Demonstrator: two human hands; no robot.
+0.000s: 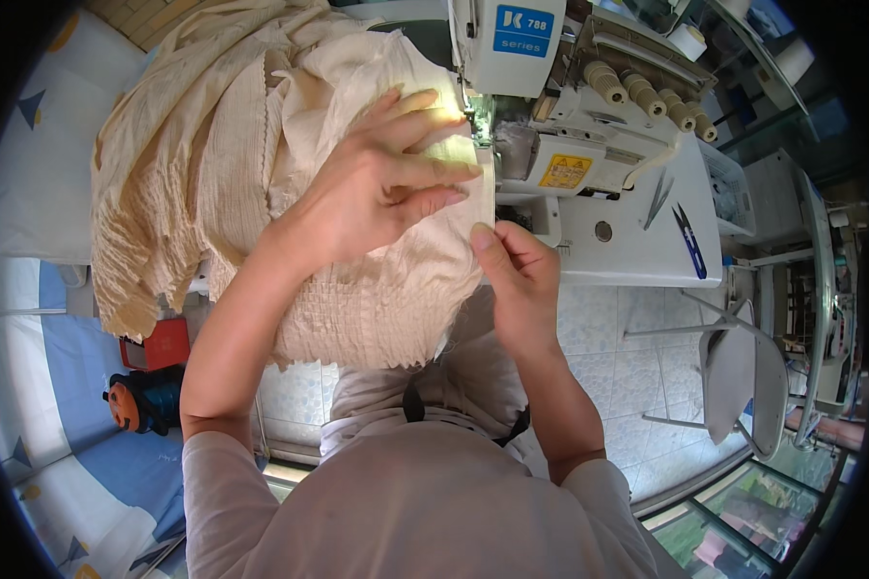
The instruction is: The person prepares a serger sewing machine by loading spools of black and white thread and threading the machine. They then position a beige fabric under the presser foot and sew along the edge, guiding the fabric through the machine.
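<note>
Cream fabric (376,311) with a shirred, gathered band lies over the table and hangs off its front edge. An overlock sewing machine (586,152) stands at its right, its lamp lighting the cloth by the presser foot (480,123). My left hand (384,181) rests on the fabric with fingers spread, the fingertips close to the presser foot. My right hand (518,264) pinches the fabric's right edge between thumb and forefinger, below the machine's foot.
Thread snips (689,242) and metal tweezers (657,199) lie on the white table (623,268) at right. Thread cones (688,42) and a white plastic basket (728,188) are beyond. A folding chair (742,376) stands at lower right, a red box (156,344) at lower left.
</note>
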